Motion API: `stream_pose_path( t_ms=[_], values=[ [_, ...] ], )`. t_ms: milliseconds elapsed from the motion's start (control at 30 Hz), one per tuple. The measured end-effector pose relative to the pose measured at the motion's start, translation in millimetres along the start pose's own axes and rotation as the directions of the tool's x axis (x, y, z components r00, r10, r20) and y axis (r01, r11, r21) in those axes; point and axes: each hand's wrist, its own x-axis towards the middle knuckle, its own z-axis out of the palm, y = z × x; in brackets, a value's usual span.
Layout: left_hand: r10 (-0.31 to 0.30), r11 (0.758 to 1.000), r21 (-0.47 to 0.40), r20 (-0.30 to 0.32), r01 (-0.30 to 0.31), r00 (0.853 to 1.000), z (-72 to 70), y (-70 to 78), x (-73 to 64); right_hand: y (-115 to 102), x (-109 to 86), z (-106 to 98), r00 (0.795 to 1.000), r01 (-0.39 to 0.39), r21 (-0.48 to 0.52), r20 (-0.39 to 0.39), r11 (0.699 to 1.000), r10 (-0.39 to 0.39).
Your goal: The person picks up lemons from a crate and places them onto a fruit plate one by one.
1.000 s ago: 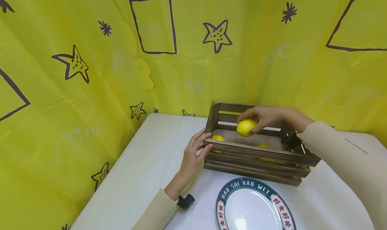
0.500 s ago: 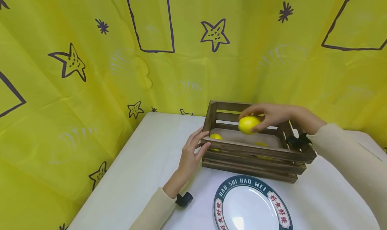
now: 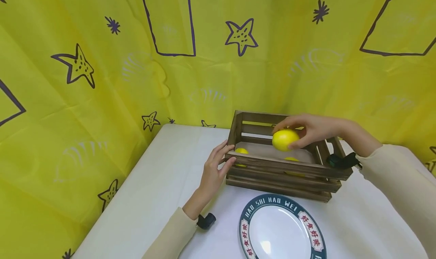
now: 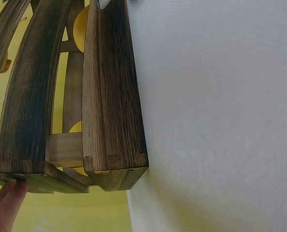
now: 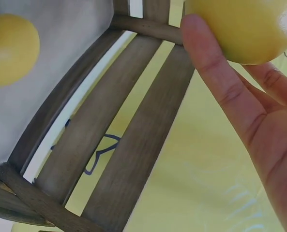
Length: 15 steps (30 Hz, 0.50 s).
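Observation:
A yellow lemon (image 3: 285, 139) is held between the thumb and fingers of my right hand (image 3: 311, 128), above the inside of a dark slatted wooden crate (image 3: 269, 163). In the right wrist view, the held lemon (image 5: 245, 29) fills the upper right corner. My left hand (image 3: 212, 172) grips the crate's front left corner, thumb on the front slat. Its fingertips show at the slat end (image 4: 24, 166) in the left wrist view. Inside the crate, one lemon (image 3: 242, 151) lies at the left end and another lemon (image 3: 291, 159) near the front, partly hidden by the slats.
A round white plate (image 3: 281, 228) with a dark green lettered rim lies in front of the crate, cut off by the lower frame edge. White cloth (image 3: 177, 168) covers the table. A yellow patterned curtain (image 3: 204, 73) stands close behind and along the left.
My right hand has carried the lemon slightly to the right over the crate. The left hand keeps its place on the corner. The head view has shifted a little.

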Motion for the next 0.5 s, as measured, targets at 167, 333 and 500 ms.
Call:
stream_pose_path(
  t_ms=[167, 333, 500],
  values=[
    [0.003, 1.000, 0.011, 0.004, -0.003, 1.000, -1.5, 0.4, -0.4, -3.0, -6.8, 6.3, 0.993, 0.115, -0.004, -0.011, 0.993, -0.115],
    [0.000, 1.000, 0.009, -0.005, 0.000, 1.000, -2.9, -1.3, -0.4, -7.9, -7.8, 16.1, 0.983, 0.179, 0.003, -0.038, 0.984, -0.179],
    [0.008, 1.000, 0.000, 0.001, -0.008, 1.000, -1.3, -3.6, 0.5, -13.6, -10.8, 25.7, 0.976, 0.202, -0.039, -0.076, 0.979, -0.204]
  ],
)
